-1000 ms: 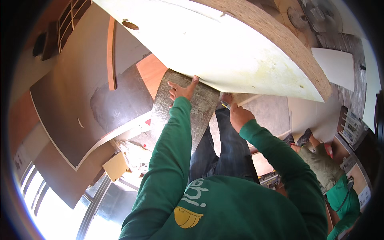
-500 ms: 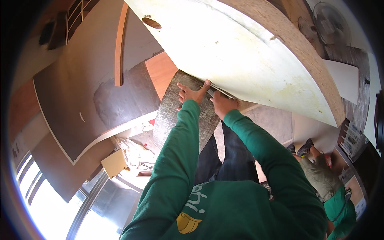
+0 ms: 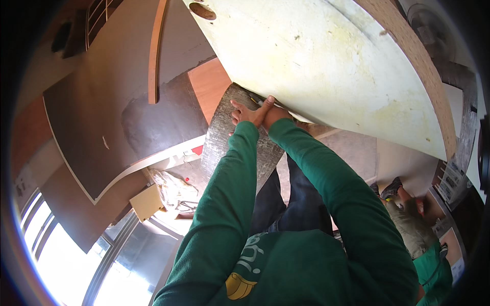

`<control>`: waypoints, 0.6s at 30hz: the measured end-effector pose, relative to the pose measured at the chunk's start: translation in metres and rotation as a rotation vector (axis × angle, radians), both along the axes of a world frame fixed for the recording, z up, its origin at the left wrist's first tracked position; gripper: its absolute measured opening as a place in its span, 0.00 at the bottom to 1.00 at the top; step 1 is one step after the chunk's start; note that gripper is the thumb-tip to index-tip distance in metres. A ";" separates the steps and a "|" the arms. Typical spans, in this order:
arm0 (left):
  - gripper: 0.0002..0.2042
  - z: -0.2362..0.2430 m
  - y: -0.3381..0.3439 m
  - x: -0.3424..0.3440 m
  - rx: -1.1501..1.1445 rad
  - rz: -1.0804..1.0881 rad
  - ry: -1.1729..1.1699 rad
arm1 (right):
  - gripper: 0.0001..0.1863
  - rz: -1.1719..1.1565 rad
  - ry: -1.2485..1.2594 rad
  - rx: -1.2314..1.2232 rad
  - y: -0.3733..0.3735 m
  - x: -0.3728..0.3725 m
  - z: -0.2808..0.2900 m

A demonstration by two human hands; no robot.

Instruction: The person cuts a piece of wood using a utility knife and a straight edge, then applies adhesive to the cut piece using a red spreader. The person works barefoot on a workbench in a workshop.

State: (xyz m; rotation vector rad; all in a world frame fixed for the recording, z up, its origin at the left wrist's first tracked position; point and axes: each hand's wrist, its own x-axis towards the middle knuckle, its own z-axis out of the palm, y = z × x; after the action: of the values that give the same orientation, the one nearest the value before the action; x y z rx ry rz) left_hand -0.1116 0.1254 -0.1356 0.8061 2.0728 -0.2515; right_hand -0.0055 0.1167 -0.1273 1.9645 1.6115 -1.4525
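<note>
My left hand [image 3: 246, 113] is spread open on a mottled grey-brown curved sheet [image 3: 219, 148], thumb near the lower edge of a large whitish board [image 3: 326, 61] with a particleboard rim and an oval hole. Right beside it, partly behind the left thumb, my right hand [image 3: 277, 116] is closed on a slim tool [image 3: 255, 99], like a small cutter, pointing up-left along the seam between sheet and board. The tool's tip is hard to make out.
A dark curved panel [image 3: 92, 137] with a wooden strip [image 3: 155, 51] lies left. Below are a plastic bundle [image 3: 171, 186], a yellowish box [image 3: 145, 201] and bright windows [image 3: 61, 250]. A co-worker [image 3: 413, 229] is low at the right, near a fan [image 3: 426, 30].
My right hand has moved up and left along the board's lower edge to beside my left hand, bringing the tool with it. My left hand stays on the sheet; the view has shifted slightly.
</note>
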 end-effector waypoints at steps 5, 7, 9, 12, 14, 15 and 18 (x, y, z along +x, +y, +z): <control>0.81 0.015 0.002 0.005 -0.013 -0.007 -0.023 | 0.22 -0.043 -0.226 0.050 -0.067 0.057 -0.006; 0.81 0.018 -0.001 0.001 -0.029 -0.017 -0.010 | 0.17 -0.108 -0.192 -0.006 -0.093 0.092 0.021; 0.81 0.022 -0.001 -0.001 -0.045 -0.020 -0.009 | 0.19 -0.017 -0.177 -0.107 -0.114 0.115 0.067; 0.80 0.031 -0.007 -0.004 -0.069 -0.022 -0.039 | 0.13 0.181 -0.187 -0.068 -0.165 0.138 0.096; 0.80 0.031 -0.014 -0.008 -0.055 -0.013 -0.019 | 0.11 0.190 -0.135 -0.009 -0.169 0.131 0.126; 0.80 0.028 -0.018 -0.010 -0.033 -0.011 0.010 | 0.09 0.196 -0.107 0.021 -0.168 0.125 0.135; 0.80 0.027 -0.023 -0.004 -0.027 0.002 -0.008 | 0.08 0.144 -0.101 0.284 -0.161 0.101 0.115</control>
State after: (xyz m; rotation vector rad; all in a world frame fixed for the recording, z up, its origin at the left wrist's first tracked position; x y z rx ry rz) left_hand -0.1154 0.1022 -0.1086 0.7876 2.0585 -0.2749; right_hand 0.0953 -0.0443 -0.0119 1.9775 1.9570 -1.1038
